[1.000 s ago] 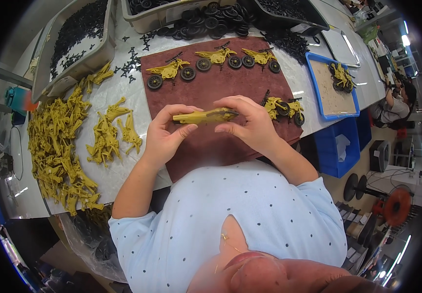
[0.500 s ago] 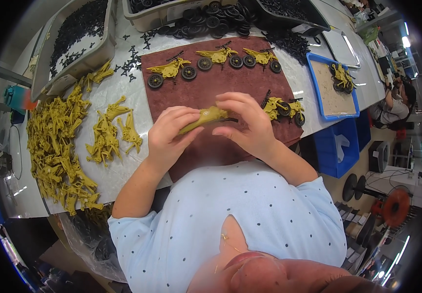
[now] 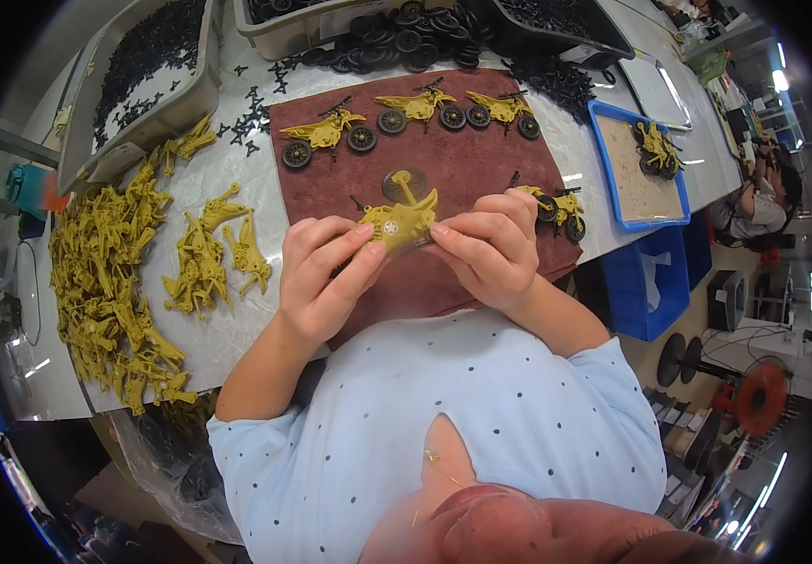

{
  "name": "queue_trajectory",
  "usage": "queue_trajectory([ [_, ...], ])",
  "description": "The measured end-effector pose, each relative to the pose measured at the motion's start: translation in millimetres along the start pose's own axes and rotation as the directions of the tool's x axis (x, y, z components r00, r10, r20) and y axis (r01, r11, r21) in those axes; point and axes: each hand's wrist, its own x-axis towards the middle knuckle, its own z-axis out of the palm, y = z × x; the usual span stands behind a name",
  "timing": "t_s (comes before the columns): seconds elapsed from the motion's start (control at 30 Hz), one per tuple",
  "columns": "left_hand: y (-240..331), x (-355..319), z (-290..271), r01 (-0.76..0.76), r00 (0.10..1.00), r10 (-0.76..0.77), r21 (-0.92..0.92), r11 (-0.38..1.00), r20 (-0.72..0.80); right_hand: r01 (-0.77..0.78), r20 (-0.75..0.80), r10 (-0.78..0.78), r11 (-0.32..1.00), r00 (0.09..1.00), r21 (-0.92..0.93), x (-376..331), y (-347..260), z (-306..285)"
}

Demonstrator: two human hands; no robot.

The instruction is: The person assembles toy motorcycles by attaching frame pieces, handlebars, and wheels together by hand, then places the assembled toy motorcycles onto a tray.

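Both my hands hold one olive-yellow toy motorcycle body (image 3: pixel 398 224) above a dark red cloth mat (image 3: pixel 462 164). My left hand (image 3: pixel 323 273) grips its left end, fingers curled over it. My right hand (image 3: pixel 487 249) pinches its right end. A black wheel (image 3: pixel 403 183) shows just behind the body; whether it is fixed to it I cannot tell. Three finished toy motorcycles (image 3: pixel 417 106) with black wheels stand in a row at the mat's far edge. Another finished one (image 3: pixel 556 205) lies by my right hand.
A big heap of olive-yellow parts (image 3: pixel 105 282) covers the table's left side. Grey bins of small black parts (image 3: pixel 142 66) and loose black wheels (image 3: pixel 406 33) sit at the back. A blue tray (image 3: pixel 631 179) on the right holds one motorcycle. Another person sits far right.
The yellow body has turned in my hands from lying flat and long to tilted with one end pointing up. Both hands stayed close together over the mat.
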Motion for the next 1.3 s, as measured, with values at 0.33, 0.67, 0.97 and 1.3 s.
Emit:
queue_trajectory([
  [0.33,5,-3,-1,0.351,0.937,-0.344,-0.173,0.92,0.065,-0.186,0.02,0.186,0.958,0.982,0.219,-2,-2,10],
  [0.67,-2,-9,-1,0.735,0.665,-0.67,-0.451,0.507,0.331,-0.745,0.504,0.549,0.47,0.667,0.473,1,-9,6],
  [0.97,10,7,0,0.288,0.914,-0.328,0.187,0.939,0.24,-0.397,0.319,0.287,0.839,0.903,0.372,5,-13,14],
  [1.3,7,-4,2,0.465,0.815,-0.469,0.099,0.88,0.34,-0.581,0.483,0.411,0.764,0.773,0.281,10,-10,15],
])
